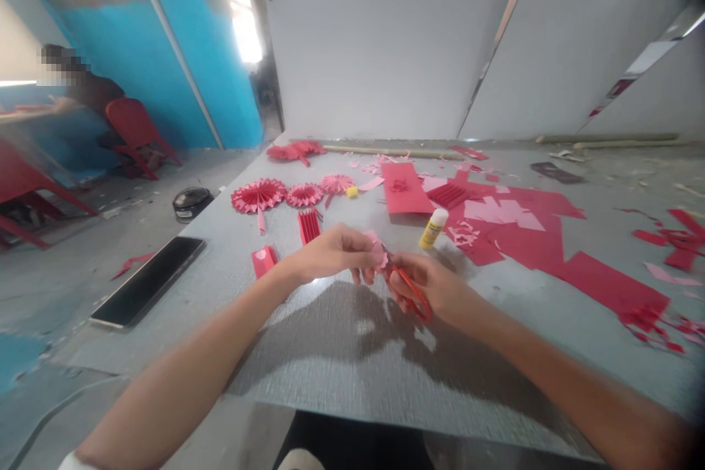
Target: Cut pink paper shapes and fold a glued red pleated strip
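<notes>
Between the fingers of my left hand (349,253) is a small piece of pink paper (377,250) with a scalloped edge. My right hand (427,283) grips scissors with red-orange handles (412,294), their blades up against the pink paper and mostly hidden by my fingers. Just beyond my right hand a yellow glue stick (433,229) with a white cap stands upright. Beside my left hand lie a pleated red paper strip (309,226) and a folded red paper (264,261) bearing a pink shape.
Pleated paper fans (258,196) rest at the table's far left, near a small yellow object (352,192). Red sheets (529,231) and pink scraps cover the right side. A phone (148,281) lies at the left edge. A person (88,88) sits at another table beside red chairs (137,128).
</notes>
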`<state>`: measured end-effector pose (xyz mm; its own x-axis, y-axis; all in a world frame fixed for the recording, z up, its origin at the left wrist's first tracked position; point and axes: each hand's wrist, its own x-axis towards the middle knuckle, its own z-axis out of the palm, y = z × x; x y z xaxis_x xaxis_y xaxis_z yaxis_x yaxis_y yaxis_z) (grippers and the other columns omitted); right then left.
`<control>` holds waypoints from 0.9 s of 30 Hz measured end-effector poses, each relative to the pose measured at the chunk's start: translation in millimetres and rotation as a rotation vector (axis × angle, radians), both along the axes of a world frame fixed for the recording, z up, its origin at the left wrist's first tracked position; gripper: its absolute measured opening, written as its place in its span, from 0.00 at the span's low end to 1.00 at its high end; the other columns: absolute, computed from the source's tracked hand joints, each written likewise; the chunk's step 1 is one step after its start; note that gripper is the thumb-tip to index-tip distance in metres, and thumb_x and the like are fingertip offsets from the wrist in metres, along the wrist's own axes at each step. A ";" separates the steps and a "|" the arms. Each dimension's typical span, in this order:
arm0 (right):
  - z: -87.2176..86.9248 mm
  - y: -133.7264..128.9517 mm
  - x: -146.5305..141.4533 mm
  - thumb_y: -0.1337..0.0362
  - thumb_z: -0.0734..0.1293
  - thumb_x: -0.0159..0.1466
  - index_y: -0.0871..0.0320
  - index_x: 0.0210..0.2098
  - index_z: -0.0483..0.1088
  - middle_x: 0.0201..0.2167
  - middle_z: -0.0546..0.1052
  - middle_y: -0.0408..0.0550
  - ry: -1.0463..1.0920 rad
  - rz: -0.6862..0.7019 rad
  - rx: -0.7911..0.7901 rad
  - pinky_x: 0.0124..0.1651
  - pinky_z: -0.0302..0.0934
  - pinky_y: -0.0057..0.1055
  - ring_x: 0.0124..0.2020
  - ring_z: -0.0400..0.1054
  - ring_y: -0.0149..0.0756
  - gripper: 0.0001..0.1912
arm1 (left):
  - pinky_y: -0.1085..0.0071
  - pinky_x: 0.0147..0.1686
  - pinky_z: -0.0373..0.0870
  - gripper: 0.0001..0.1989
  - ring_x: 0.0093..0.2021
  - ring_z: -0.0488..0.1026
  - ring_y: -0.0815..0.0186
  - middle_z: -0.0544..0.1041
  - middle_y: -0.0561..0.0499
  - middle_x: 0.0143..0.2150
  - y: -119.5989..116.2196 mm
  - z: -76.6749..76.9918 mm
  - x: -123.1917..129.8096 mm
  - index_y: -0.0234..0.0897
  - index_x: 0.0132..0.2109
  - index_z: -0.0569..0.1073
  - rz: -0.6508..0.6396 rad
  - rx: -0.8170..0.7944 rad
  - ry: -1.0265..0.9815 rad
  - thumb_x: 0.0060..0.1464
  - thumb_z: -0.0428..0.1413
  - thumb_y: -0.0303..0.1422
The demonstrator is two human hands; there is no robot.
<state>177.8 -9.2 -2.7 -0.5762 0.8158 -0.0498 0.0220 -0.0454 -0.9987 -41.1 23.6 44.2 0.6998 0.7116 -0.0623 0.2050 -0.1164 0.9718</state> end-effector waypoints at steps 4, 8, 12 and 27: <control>-1.1 1.5 1.6 0.46 0.70 0.64 0.56 0.36 0.67 0.21 0.66 0.36 0.003 -0.018 -0.002 0.24 0.58 0.27 0.20 0.60 0.26 0.19 | 0.74 0.31 0.73 0.13 0.30 0.75 0.70 0.79 0.48 0.30 1.1 -0.4 -0.1 0.31 0.36 0.80 0.022 -0.003 -0.033 0.59 0.61 0.39; -2.1 3.0 2.2 0.47 0.71 0.64 0.56 0.34 0.66 0.21 0.66 0.36 0.011 -0.030 0.000 0.24 0.58 0.27 0.20 0.60 0.26 0.19 | 0.74 0.31 0.73 0.16 0.30 0.75 0.70 0.79 0.47 0.31 2.2 -1.8 -0.7 0.31 0.35 0.79 0.042 0.005 -0.051 0.59 0.61 0.42; -2.9 2.8 1.7 0.46 0.71 0.64 0.55 0.34 0.65 0.22 0.67 0.36 0.015 -0.038 -0.005 0.24 0.59 0.27 0.20 0.61 0.27 0.19 | 0.74 0.31 0.73 0.16 0.30 0.75 0.70 0.79 0.48 0.31 2.3 -1.4 -1.1 0.31 0.36 0.79 0.040 0.013 -0.028 0.59 0.61 0.43; 0.3 1.3 1.2 0.44 0.70 0.64 0.56 0.36 0.65 0.22 0.67 0.37 -0.011 -0.040 0.027 0.25 0.59 0.27 0.21 0.62 0.27 0.21 | 0.74 0.31 0.72 0.15 0.29 0.75 0.69 0.79 0.47 0.29 0.0 -2.2 2.5 0.29 0.35 0.79 0.074 0.013 0.002 0.58 0.62 0.40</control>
